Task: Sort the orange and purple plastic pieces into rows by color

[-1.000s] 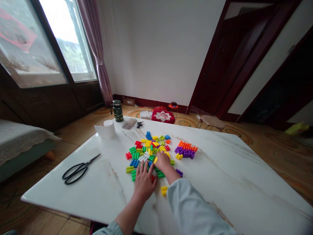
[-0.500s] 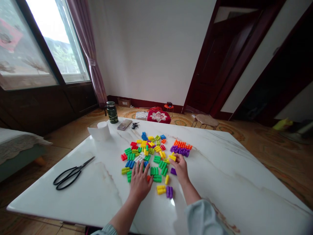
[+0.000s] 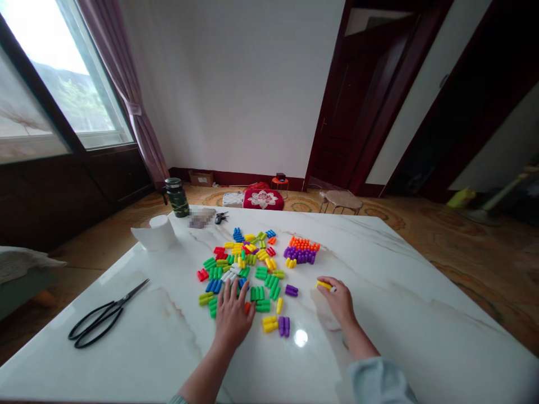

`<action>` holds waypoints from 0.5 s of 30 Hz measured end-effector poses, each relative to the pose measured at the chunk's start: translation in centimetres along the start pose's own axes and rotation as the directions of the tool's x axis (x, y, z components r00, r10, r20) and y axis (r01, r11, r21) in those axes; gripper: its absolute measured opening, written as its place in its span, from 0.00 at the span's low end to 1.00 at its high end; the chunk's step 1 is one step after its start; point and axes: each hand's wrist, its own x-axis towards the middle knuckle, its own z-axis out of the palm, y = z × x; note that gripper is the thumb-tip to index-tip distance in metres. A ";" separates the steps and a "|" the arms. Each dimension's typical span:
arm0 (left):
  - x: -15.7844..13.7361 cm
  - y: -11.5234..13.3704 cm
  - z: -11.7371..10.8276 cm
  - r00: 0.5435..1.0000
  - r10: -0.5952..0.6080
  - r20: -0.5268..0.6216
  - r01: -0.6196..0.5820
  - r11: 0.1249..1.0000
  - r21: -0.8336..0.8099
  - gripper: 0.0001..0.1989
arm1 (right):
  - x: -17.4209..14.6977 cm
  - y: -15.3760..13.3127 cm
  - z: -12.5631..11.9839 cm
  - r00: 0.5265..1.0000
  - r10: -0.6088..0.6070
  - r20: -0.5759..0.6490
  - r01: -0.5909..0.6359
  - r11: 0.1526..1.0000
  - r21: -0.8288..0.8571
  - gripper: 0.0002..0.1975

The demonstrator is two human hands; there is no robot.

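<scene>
Spread fingers of my left hand rest at the near side of a loose pile of bullet-shaped plastic pieces, by a blue piece and over a partly covered orange-red one. My right hand, apart from the pile on the right, pinches a yellow plastic piece between thumb and fingers. Beyond it stand an orange row and a purple row, side by side. A yellow piece sits at the near left end of the purple row. Between my hands lie green pieces and a purple piece.
Black-handled scissors lie on the left of the white marble-patterned table. A paper roll, a camouflage-patterned flask, a blurred-out flat object and keys are along the far left. A stool stands beyond the table.
My right hand has moved right, away from the pile, with a yellow piece in it. A yellow piece now shows against the purple row. My left hand stays on the pile; the view has shifted.
</scene>
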 end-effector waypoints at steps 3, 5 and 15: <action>0.0 0.0 -0.1 1.000 0.007 0.002 -0.007 1.000 0.014 0.27 | -0.1 0.1 0.4 0.988 0.153 0.031 -0.156 0.954 0.258 0.22; 0.0 0.1 -0.2 1.000 0.008 0.003 -0.008 1.000 0.023 0.27 | -0.4 0.5 0.7 0.975 0.208 0.084 -0.224 0.894 0.387 0.26; -0.1 0.3 -0.6 1.000 -0.003 0.013 0.003 1.000 0.025 0.28 | -0.3 3.1 0.0 0.995 0.097 0.006 -0.098 0.990 0.101 0.18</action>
